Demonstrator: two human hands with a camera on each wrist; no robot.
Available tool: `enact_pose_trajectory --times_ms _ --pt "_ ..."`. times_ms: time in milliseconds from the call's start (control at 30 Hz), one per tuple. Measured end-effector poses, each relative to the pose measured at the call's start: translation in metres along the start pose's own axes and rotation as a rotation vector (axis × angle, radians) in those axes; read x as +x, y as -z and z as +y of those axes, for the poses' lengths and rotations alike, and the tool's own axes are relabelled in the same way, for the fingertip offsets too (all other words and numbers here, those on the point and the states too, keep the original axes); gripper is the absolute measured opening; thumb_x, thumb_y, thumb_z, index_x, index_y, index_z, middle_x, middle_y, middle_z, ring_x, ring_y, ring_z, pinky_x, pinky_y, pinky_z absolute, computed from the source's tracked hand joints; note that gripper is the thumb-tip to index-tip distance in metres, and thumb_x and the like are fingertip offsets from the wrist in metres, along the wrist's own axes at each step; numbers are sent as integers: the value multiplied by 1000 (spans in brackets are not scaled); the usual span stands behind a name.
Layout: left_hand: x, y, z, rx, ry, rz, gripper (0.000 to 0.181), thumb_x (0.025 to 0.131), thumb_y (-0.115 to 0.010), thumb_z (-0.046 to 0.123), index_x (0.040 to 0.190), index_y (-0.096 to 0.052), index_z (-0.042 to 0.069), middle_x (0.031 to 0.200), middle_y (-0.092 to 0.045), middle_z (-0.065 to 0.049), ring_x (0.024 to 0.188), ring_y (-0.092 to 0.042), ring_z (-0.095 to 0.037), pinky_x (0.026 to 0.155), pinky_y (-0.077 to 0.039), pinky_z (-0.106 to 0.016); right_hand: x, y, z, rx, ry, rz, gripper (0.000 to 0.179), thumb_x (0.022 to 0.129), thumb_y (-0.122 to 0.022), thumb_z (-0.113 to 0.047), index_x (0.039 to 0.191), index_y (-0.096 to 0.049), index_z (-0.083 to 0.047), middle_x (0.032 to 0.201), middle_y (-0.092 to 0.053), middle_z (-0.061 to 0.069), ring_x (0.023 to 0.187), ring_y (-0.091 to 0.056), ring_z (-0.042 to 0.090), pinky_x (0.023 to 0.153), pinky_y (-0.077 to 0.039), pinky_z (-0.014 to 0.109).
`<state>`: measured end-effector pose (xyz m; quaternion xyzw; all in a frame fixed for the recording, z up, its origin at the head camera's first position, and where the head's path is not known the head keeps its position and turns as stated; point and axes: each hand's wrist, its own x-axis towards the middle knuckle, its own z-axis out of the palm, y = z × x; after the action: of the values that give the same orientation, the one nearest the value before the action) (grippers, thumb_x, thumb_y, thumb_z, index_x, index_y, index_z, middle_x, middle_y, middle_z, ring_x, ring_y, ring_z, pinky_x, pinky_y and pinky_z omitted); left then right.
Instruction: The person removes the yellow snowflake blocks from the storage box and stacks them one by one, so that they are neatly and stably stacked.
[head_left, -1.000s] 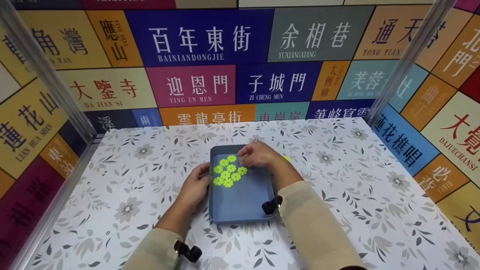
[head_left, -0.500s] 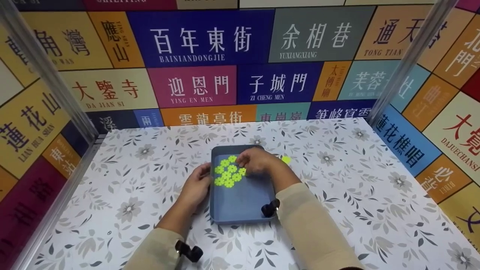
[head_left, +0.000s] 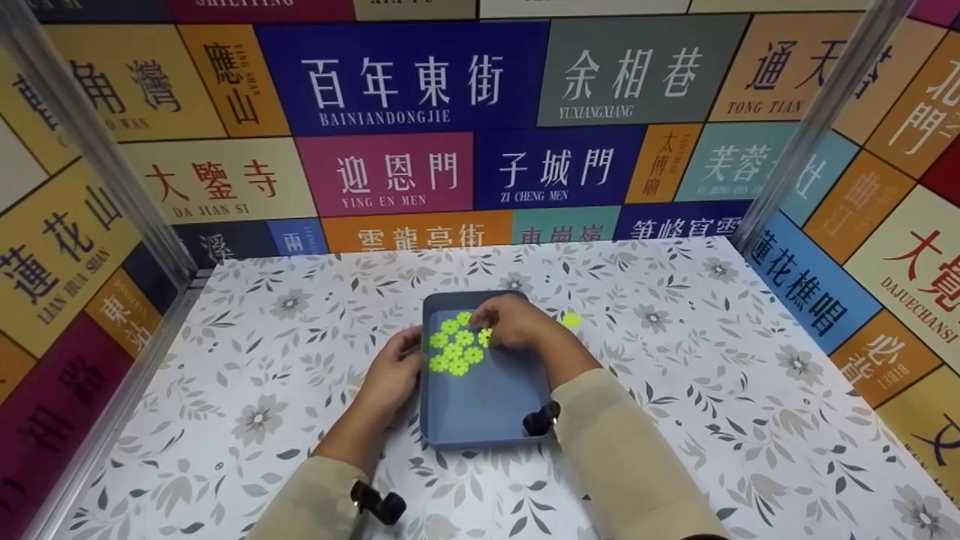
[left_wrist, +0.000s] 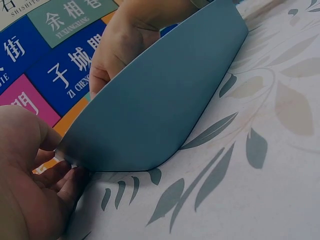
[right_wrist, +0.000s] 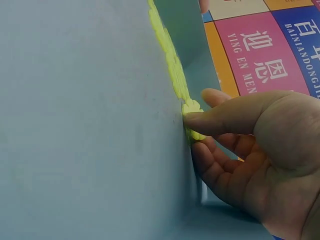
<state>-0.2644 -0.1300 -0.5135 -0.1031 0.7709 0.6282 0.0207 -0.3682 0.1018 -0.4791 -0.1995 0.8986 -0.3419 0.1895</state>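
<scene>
A grey-blue rectangular tray (head_left: 480,412) lies on the table and holds several yellow-green flower-shaped pieces (head_left: 454,349) grouped in its far left part. My left hand (head_left: 394,367) holds the tray's left side wall; in the left wrist view its fingers (left_wrist: 60,182) are at the wall's lower corner. Over the tray, my right hand (head_left: 514,322) pinches one flower-shaped piece (right_wrist: 192,112) at the right edge of the group. Its thumb lies on the piece and other fingers are beyond it. The hand hides part of the tray's far right.
Another yellow-green piece (head_left: 571,319) lies on the table to the right of the tray, behind the right wrist. The table (head_left: 262,360) has a floral white cover. Panels with large characters (head_left: 405,82) stand at the back and sides.
My right hand has come down slightly toward the flower-shaped pieces and taken the rightmost one between thumb and fingers. The left hand stays on the tray's side.
</scene>
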Motion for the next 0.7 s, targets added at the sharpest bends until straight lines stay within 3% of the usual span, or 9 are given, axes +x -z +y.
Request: enact_pose_trajectory --times_ms 133,267,467,600,700 --pt "1 -1 1 7 19 2 55 102 -57 16 157 -53 19 161 -55 -5 154 -48 -28 131 -37 -48 1 0 1 41 10 28 47 92 -62 8 132 -75 -13 135 -74 5 132 -65 31 109 -57 50" --pt "0 -2 1 3 26 -2 56 102 -57 15 157 -52 19 162 -53 -5 154 -48 -29 130 -38 -49 -1 4 -2 105 9 81 43 94 -63 2 133 -74 -11 132 -74 6 130 -65 30 107 -58 48" --pt "-1 -1 1 -3 15 6 56 102 -58 16 157 -53 19 162 -54 -6 153 -49 -29 130 -40 -48 -10 22 -19 347 -20 204 40 93 -67 -2 131 -76 -13 128 -73 7 118 -67 24 97 -62 38" --pt "-1 -1 0 -25 1 7 55 102 -59 16 157 -52 16 160 -55 -8 152 -50 -30 129 -41 -47 -19 30 -24 515 -14 242 39 93 -67 1 129 -76 -12 125 -71 10 109 -68 22 93 -64 35" --pt "-1 -1 0 -28 2 6 55 102 -59 15 157 -52 16 160 -56 -7 152 -50 -30 129 -41 -47 -27 33 -21 579 -17 268 38 93 -68 1 129 -75 -11 124 -70 9 105 -68 20 90 -64 32"
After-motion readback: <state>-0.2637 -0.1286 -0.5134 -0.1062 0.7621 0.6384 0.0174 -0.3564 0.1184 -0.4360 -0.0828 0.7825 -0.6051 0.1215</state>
